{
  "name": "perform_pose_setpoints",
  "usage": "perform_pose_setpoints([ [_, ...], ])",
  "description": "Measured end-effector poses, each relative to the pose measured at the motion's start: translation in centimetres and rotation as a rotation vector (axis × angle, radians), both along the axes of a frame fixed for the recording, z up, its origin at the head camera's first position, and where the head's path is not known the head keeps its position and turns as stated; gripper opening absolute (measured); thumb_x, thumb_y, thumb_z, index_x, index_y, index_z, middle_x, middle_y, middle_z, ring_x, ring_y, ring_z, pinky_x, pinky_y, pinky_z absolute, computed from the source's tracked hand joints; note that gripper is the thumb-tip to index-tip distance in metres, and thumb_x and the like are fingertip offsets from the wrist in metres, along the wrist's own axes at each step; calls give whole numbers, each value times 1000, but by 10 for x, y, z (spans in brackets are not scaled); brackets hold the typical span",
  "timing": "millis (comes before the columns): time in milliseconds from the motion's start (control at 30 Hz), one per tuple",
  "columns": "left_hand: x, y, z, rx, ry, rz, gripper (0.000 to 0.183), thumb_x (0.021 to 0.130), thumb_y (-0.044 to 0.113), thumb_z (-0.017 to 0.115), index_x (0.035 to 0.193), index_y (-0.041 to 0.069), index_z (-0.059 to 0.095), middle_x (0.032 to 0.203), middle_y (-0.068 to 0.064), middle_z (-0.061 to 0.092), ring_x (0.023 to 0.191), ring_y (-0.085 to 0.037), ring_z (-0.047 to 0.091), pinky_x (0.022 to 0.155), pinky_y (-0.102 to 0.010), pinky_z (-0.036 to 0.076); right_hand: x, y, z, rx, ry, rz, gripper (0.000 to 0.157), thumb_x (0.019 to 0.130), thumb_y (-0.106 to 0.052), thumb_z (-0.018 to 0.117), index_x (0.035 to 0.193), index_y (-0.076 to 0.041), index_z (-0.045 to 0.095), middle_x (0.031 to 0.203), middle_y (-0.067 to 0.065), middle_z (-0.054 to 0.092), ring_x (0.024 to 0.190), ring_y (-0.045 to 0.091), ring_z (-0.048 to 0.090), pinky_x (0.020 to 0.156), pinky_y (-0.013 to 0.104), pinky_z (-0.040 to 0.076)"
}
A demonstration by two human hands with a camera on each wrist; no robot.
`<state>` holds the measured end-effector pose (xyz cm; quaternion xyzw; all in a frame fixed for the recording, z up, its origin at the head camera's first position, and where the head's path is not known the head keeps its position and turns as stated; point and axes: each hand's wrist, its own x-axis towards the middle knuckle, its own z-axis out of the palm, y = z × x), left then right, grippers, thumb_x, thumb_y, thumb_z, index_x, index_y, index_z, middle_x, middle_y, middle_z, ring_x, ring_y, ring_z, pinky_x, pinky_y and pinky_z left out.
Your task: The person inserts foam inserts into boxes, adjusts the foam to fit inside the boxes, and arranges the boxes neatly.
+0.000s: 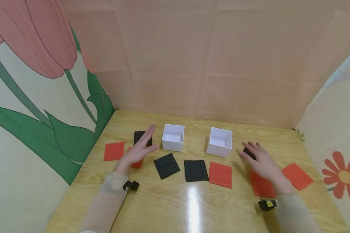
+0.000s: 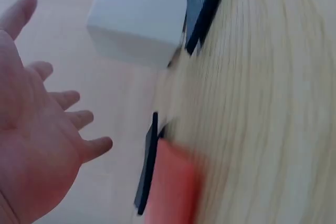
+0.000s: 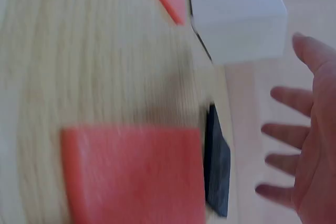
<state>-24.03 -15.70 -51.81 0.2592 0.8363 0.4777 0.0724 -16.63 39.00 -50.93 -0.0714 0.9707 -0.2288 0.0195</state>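
Right now my left hand hovers, fingers straight and apart, above a flat black square pad and a flat red square pad, left of an open-topped white box. My right hand, its fingers apart too, hovers over another flat black square pad near a second open-topped white box; another flat red square pad lies nearer my wrist.
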Motion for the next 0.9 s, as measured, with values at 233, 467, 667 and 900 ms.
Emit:
perform_pose_setpoints([
  [233, -7, 12, -2, 3, 9, 68, 100, 100, 35, 78, 173, 35, 9, 180, 5, 4, 164, -23, 6, 129, -60, 16, 10, 28, 0, -75, 29, -2, 69, 106, -50, 65, 160, -10, 50, 158, 29, 48, 142, 57, 43, 106, 79, 37],
  [467, -17, 21, 1, 25, 28, 136, 105, 94, 38, 85, 173, 29, 18, 179, 1, 14, 164, -29, 14, 128, -62, 19, 27, 64, -2, -106, 94, -39, 70, 102, -41, 75, 161, -14, 50, 157, 28, 50, 136, 57, 49, 97, 77, 44],
  [667, -27, 30, 0, 63, -44, 124, 104, 92, 40, 87, 173, 31, 23, 178, 5, 16, 162, -28, 20, 128, -56, 23, 38, 90, -6, -109, 99, -83, 75, 101, -40, 76, 166, -21, 43, 160, 28, 48, 137, 56, 48, 109, 33, 44],
  [900, -37, 37, -4, 60, -65, 91, 106, 91, 35, 89, 173, 26, 22, 179, 2, 16, 162, -31, 21, 127, -56, 25, 46, 113, -7, -107, 16, -149, 89, 100, -44, 76, 170, -11, 30, 163, 39, 33, 140, 68, 34, 97, 84, 35],
])
